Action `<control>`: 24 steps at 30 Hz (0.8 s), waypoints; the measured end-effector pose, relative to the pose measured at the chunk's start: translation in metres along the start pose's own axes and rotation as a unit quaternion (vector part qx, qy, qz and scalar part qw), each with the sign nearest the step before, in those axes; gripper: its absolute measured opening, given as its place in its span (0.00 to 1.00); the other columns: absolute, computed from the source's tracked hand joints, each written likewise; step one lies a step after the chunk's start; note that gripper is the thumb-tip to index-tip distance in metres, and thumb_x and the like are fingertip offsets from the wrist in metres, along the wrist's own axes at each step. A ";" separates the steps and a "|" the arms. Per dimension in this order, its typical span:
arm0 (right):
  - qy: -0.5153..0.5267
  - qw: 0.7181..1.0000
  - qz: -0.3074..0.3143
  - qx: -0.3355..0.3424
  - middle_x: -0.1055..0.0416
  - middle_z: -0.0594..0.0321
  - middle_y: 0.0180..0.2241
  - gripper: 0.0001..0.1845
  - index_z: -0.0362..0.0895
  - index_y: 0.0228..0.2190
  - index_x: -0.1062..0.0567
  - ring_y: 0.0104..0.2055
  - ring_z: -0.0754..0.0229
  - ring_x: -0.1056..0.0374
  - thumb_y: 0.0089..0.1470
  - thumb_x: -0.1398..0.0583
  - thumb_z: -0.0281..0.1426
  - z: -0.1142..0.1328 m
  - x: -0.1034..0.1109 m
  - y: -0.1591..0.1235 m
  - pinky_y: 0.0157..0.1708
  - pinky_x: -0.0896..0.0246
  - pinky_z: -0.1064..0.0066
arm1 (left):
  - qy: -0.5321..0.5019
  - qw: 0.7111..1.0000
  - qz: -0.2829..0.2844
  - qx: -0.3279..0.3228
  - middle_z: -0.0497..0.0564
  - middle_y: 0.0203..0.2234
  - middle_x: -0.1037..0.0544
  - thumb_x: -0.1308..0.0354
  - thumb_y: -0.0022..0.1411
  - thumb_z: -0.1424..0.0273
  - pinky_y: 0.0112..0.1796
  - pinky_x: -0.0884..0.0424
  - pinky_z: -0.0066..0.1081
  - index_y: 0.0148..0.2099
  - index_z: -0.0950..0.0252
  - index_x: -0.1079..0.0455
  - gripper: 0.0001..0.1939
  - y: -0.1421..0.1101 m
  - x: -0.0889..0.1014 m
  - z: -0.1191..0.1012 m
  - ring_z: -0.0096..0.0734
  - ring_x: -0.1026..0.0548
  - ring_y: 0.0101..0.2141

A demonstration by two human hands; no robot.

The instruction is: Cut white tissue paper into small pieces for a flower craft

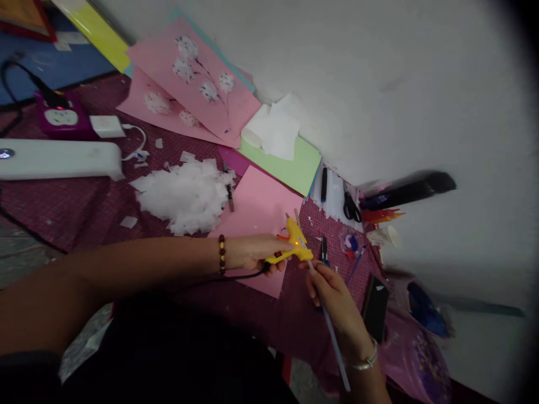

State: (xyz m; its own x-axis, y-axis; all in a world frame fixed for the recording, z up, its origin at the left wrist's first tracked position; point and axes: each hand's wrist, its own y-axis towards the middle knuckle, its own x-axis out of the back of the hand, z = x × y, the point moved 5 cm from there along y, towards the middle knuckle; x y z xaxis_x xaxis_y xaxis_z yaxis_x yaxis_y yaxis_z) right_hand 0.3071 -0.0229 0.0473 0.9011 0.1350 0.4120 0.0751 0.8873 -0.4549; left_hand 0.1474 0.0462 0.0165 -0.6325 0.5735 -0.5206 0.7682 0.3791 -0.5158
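My left hand [263, 252] is wrapped round the handle of a yellow hot glue gun [297, 238], with a small orange light glowing on its side. At the back of the gun, my right hand [330, 289] pinches a long translucent glue stick [336, 348], whose upper end meets the gun's rear. Beneath the gun lies a pink paper sheet [263, 202], partly covered by my left hand. A black cord runs from the handle under my left forearm. Left of the sheet is a heap of small white paper pieces [185, 196].
Pink sheets with white flowers [206, 90] lean at the back beside green paper [301, 163]. Black scissors [350, 205] rest on white sticks at right, near a paper cup [385, 237]. A purple power socket [65, 118] and a white device [59, 159] stand at left.
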 end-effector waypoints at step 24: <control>0.018 0.965 0.064 0.255 0.20 0.51 0.37 0.32 0.47 0.44 0.22 0.36 0.49 0.24 0.53 0.41 0.60 0.103 -0.068 0.082 0.40 0.28 0.55 | 0.143 0.828 -0.501 -0.205 0.46 0.19 0.33 0.40 0.66 0.65 0.23 0.42 0.23 0.29 0.65 0.37 0.15 -0.235 0.210 -0.125 0.21 0.38 0.20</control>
State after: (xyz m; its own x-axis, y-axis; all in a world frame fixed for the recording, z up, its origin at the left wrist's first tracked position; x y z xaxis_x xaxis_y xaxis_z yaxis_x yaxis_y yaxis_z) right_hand 0.2078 0.0864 0.0636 0.9037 0.2508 0.3471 -0.2494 0.9671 -0.0495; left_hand -0.1535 0.1682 0.1133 -0.9688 -0.0531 0.2423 -0.1237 0.9501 -0.2862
